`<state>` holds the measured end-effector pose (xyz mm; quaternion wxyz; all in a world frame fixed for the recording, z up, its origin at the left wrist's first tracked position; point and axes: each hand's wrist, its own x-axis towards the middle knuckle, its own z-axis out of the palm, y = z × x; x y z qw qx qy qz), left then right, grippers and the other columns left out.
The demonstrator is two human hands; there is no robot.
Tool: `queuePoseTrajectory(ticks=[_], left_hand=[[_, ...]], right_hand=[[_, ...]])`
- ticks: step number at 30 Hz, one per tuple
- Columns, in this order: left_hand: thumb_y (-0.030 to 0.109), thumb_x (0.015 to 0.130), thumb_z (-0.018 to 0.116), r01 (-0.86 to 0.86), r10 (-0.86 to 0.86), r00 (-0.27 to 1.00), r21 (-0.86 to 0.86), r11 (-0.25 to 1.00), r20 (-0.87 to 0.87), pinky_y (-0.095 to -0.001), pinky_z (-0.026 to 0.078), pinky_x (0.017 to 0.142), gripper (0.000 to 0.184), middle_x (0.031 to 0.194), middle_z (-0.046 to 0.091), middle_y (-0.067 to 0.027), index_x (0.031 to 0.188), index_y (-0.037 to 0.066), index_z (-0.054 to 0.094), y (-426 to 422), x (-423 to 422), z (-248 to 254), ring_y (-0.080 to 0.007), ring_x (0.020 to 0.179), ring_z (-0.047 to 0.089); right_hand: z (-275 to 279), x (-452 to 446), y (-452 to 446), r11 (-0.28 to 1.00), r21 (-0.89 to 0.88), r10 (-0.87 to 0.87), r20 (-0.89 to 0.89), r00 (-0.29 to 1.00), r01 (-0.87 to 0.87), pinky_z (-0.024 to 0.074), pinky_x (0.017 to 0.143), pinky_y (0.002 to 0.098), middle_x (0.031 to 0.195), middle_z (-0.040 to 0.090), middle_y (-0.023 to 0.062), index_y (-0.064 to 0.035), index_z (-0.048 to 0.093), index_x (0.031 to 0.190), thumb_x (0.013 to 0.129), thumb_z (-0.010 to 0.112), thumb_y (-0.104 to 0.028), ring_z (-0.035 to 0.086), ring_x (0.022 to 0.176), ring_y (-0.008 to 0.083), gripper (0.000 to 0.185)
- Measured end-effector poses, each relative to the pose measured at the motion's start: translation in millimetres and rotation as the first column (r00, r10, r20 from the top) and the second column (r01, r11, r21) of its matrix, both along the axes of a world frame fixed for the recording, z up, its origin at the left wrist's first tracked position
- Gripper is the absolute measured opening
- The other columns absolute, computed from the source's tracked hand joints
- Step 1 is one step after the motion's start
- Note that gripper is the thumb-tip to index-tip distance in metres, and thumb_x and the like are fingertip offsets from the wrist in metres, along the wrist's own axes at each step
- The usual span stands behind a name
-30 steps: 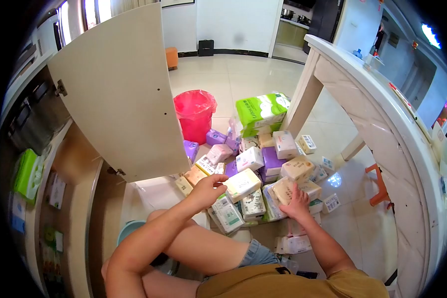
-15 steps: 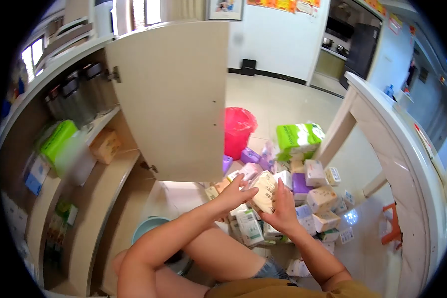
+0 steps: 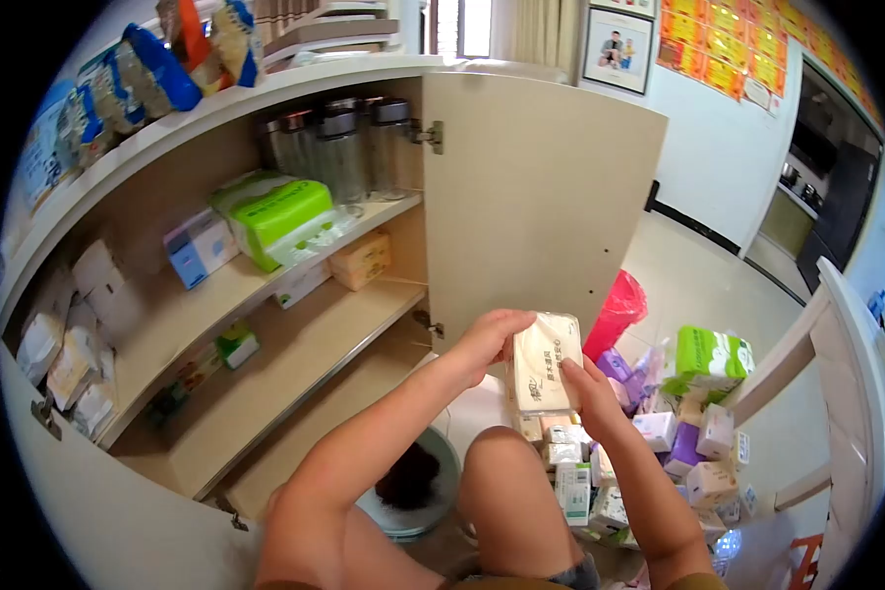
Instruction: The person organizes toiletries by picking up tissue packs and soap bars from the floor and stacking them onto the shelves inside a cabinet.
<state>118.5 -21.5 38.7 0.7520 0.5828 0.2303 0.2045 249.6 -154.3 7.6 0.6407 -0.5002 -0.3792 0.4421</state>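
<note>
A cream tissue pack (image 3: 545, 366) with dark lettering is held up between both hands, near the lower edge of the open cabinet door (image 3: 536, 197). My left hand (image 3: 497, 344) grips its upper left edge, fingers partly hidden behind it. On its right side, my right hand (image 3: 595, 398) holds the pack with the thumb at the edge. Below and to the right, many tissue packs (image 3: 711, 484) in white, cream and purple lie heaped on the floor. Inside the cabinet, a green tissue pack (image 3: 283, 211) and a blue-white pack (image 3: 202, 248) rest on the upper shelf (image 3: 192, 320).
Glass jars (image 3: 342, 162) stand at the upper shelf's right end. An orange-tan pack (image 3: 361, 261) sits on the shelf below. A pale blue basin (image 3: 444, 492) is beside my legs. Behind the heap are a pink bin (image 3: 617, 313) and a large green pack (image 3: 706, 362); a white table (image 3: 870, 344) stands right.
The cream pack has been lifted from the heap into both hands. The view has turned left, showing more of the cabinet's inside and its shelves.
</note>
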Motion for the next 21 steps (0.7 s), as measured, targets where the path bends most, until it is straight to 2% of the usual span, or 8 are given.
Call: queuePoseTrajectory(ticks=[2,5,7,9,11,15,19,21], left_hand=[[0.038,0.078,0.05,-0.075,0.075,0.997,0.027,0.997,-0.006,-0.0263,0.038,0.072,0.034,0.089,0.055,-0.0008,0.097,0.01,0.052,5.2,-13.0,6.5,-0.0096,0.079,0.05],[0.043,0.079,0.047,-0.09,0.09,0.996,0.026,0.996,-0.009,-0.0256,0.039,0.07,0.035,0.089,0.055,0.0002,0.096,0.012,0.052,17.0,-33.6,8.2,-0.0097,0.077,0.051],[0.043,0.082,0.042,-0.257,0.257,0.966,-0.047,0.965,-0.023,-0.0235,0.039,0.067,0.035,0.084,0.055,0.0008,0.093,0.011,0.053,28.5,-43.8,-0.1,-0.0079,0.073,0.05],[0.042,0.082,0.043,-0.252,0.249,0.968,-0.089,0.964,-0.04,-0.0237,0.04,0.066,0.034,0.088,0.055,0.0004,0.096,0.012,0.051,45.4,-56.4,-15.1,-0.0092,0.075,0.052],[0.04,0.084,0.04,-0.269,0.278,0.96,-0.158,0.95,0.036,-0.0266,0.043,0.071,0.037,0.097,0.054,-0.0037,0.105,0.011,0.047,66.2,-64.5,-41.6,-0.0112,0.084,0.053],[0.041,0.081,0.045,-0.414,0.393,0.907,-0.151,0.898,-0.151,-0.0313,0.044,0.07,0.038,0.098,0.054,-0.0035,0.107,0.013,0.046,44.7,-94.9,-16.3,-0.0147,0.085,0.053],[0.038,0.079,0.046,-0.481,0.448,0.872,-0.174,0.859,-0.196,-0.0364,0.041,0.073,0.036,0.098,0.054,-0.0033,0.106,0.014,0.046,61.5,-121.0,-35.5,-0.0171,0.088,0.051],[0.036,0.079,0.047,-0.483,0.44,0.866,-0.168,0.859,-0.239,-0.0366,0.041,0.074,0.035,0.099,0.053,-0.0033,0.107,0.015,0.045,65.7,-134.4,-43.5,-0.0171,0.09,0.05]], right_hand=[[8.2,-12.0,17.0,0.993,-0.082,0.072,-0.175,0.982,-0.088,0.0398,0.078,0.0277,0.102,0.05,0.0097,0.0002,0.039,0.113,0.08,0.049,-0.019,0.049,0.092,0.0151,0.04],[18.5,-27.7,42.6,0.974,-0.142,0.136,-0.259,0.956,-0.177,0.0413,0.076,0.0283,0.1,0.051,0.0097,0.0019,0.04,0.11,0.079,0.049,-0.02,0.052,0.089,0.0162,0.038],[17.1,-34.9,63.5,0.961,-0.126,0.206,-0.264,0.942,-0.245,0.0427,0.074,0.0297,0.099,0.052,0.0101,0.0019,0.041,0.108,0.08,0.049,-0.02,0.053,0.088,0.0172,0.037],[19.9,-48.8,82.1,0.945,-0.154,0.241,-0.267,0.933,-0.289,0.0454,0.072,0.0319,0.098,0.053,0.0096,0.0,0.041,0.108,0.078,0.052,-0.021,0.054,0.086,0.0183,0.038],[14.1,-60.3,106.1,0.935,-0.176,0.255,-0.27,0.928,-0.308,0.0451,0.073,0.033,0.099,0.052,0.0101,0.0004,0.041,0.108,0.078,0.052,-0.021,0.054,0.087,0.0198,0.038],[-9.2,-87.5,151.9,0.924,-0.207,0.254,-0.295,0.921,-0.321,0.0449,0.067,0.036,0.098,0.052,0.0083,-0.0031,0.041,0.109,0.077,0.052,-0.024,0.053,0.084,0.0207,0.04],[-24.0,-116.5,169.6,0.914,-0.253,0.228,-0.33,0.916,-0.319,0.0446,0.068,0.035,0.097,0.052,0.0081,-0.0032,0.04,0.11,0.077,0.052,-0.022,0.053,0.084,0.0202,0.041],[-35.4,-123.1,168.5,0.906,-0.135,0.315,-0.418,0.852,-0.401,0.0443,0.068,0.034,0.098,0.052,0.0086,-0.0029,0.038,0.111,0.077,0.052,-0.023,0.053,0.084,0.0204,0.042]])
